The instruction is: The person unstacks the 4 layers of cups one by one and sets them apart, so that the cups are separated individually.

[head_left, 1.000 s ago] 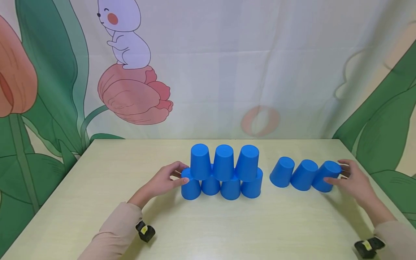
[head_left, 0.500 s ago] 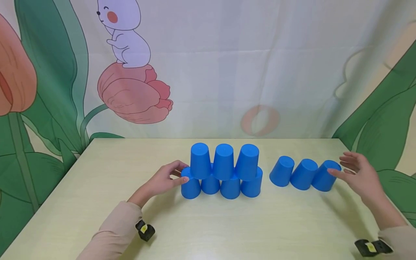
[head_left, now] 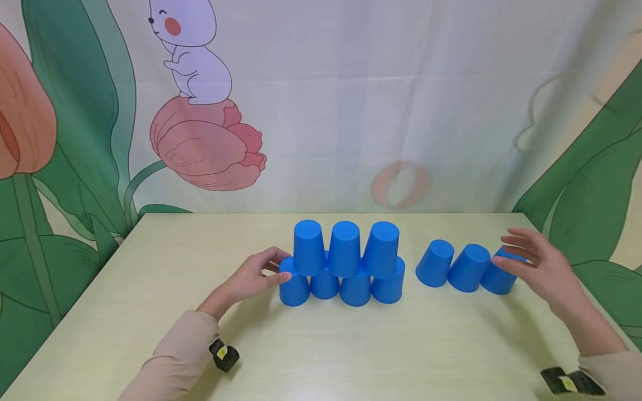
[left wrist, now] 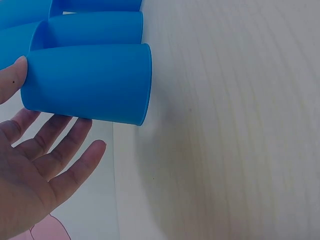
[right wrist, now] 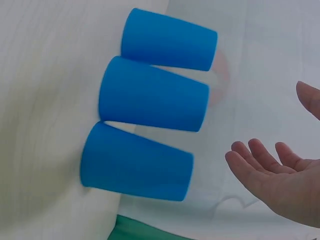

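Blue cups stand upside down in two rows in the head view, the upper cups (head_left: 345, 249) resting across the lower ones. My left hand (head_left: 251, 277) holds the leftmost lower cup (head_left: 294, 292); in the left wrist view the thumb (left wrist: 14, 80) lies on one side of that cup and fingertips touch the other. To the right, three more upside-down cups stand in a line: a left one (head_left: 434, 264), a middle one (head_left: 469, 269) and a right one (head_left: 500, 278). My right hand (head_left: 541, 267) hovers by the right cup, fingers loosely spread; the right wrist view shows a gap between them.
All the cups stand on a pale wooden table (head_left: 321, 351). Behind its far edge hangs a printed curtain (head_left: 311, 111) with flowers and a cartoon animal. A black wrist camera (head_left: 224, 356) sits at the left cuff, another (head_left: 572, 383) at the right.
The right hand has let go of the right cup, lifted away from it, then moved back left over it. The left hand and the cups have stayed in place.
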`<state>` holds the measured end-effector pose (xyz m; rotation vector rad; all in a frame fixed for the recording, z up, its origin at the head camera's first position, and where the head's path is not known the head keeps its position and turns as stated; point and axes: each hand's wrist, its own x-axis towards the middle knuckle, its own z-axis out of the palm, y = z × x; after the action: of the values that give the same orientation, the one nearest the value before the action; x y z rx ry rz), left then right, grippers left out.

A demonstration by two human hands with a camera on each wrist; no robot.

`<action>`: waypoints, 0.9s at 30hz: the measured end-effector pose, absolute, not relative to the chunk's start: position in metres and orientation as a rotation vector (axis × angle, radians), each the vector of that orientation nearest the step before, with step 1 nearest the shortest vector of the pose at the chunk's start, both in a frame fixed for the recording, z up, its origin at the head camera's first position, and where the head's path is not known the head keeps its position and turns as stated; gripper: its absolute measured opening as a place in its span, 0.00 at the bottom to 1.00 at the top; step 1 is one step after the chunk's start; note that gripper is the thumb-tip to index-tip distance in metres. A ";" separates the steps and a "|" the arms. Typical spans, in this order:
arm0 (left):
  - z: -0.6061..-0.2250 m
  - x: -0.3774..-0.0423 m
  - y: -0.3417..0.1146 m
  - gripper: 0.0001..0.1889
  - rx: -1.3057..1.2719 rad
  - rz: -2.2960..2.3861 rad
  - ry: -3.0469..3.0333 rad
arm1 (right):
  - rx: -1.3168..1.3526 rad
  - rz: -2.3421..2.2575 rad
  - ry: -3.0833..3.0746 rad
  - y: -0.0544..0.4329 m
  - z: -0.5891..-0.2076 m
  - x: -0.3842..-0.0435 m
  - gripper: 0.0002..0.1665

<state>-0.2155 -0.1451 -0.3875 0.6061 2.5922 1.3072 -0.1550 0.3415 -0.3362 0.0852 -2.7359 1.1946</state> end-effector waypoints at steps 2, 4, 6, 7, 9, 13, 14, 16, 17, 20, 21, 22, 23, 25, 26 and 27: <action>-0.387 -0.215 -0.145 0.21 0.606 1.311 2.590 | 0.128 1.214 -2.721 0.337 -0.334 -0.154 0.40; -0.387 -0.215 -0.145 0.22 0.607 1.313 2.587 | 0.170 1.232 -2.709 0.333 -0.332 -0.152 0.38; -0.388 -0.216 -0.146 0.22 0.609 1.315 2.585 | 0.203 1.237 -2.705 0.329 -0.329 -0.151 0.37; -0.387 -0.216 -0.146 0.22 0.607 1.316 2.584 | 0.213 1.231 -2.707 0.326 -0.328 -0.150 0.37; -0.387 -0.215 -0.146 0.22 0.607 1.316 2.584 | 0.238 1.224 -2.710 0.321 -0.326 -0.149 0.37; -0.387 -0.215 -0.145 0.22 0.601 1.316 2.585 | 0.280 1.212 -2.718 0.312 -0.322 -0.147 0.37; -0.387 -0.215 -0.145 0.21 0.600 1.316 2.585 | 0.293 1.216 -2.717 0.310 -0.321 -0.147 0.37; -0.387 -0.215 -0.145 0.22 0.598 1.318 2.584 | 0.311 1.223 -2.711 0.306 -0.320 -0.146 0.37; -0.387 -0.215 -0.145 0.22 0.598 1.319 2.584 | 0.327 1.233 -2.707 0.305 -0.319 -0.146 0.36; -0.388 -0.216 -0.146 0.22 0.600 1.322 2.583 | 0.358 1.261 -2.693 0.299 -0.318 -0.145 0.35; -0.388 -0.216 -0.146 0.22 0.600 1.321 2.582 | 0.374 1.269 -2.689 0.297 -0.317 -0.145 0.35; -0.388 -0.216 -0.146 0.22 0.601 1.321 2.582 | 0.393 1.276 -2.687 0.296 -0.316 -0.144 0.35; -0.388 -0.216 -0.146 0.22 0.603 1.320 2.583 | 0.411 1.283 -2.685 0.294 -0.316 -0.144 0.35; -0.388 -0.215 -0.146 0.22 0.605 1.318 2.585 | 0.443 1.291 -2.683 0.290 -0.315 -0.144 0.35; -0.388 -0.215 -0.146 0.22 0.606 1.316 2.587 | 0.461 1.292 -2.683 0.288 -0.314 -0.145 0.35; -0.388 -0.215 -0.146 0.22 0.607 1.316 2.588 | 0.482 1.289 -2.685 0.286 -0.314 -0.145 0.35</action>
<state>-0.2153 -0.1456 -0.3876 0.6066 2.5884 1.3158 -0.1449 0.2863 -0.3137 0.4824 -2.6849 1.2887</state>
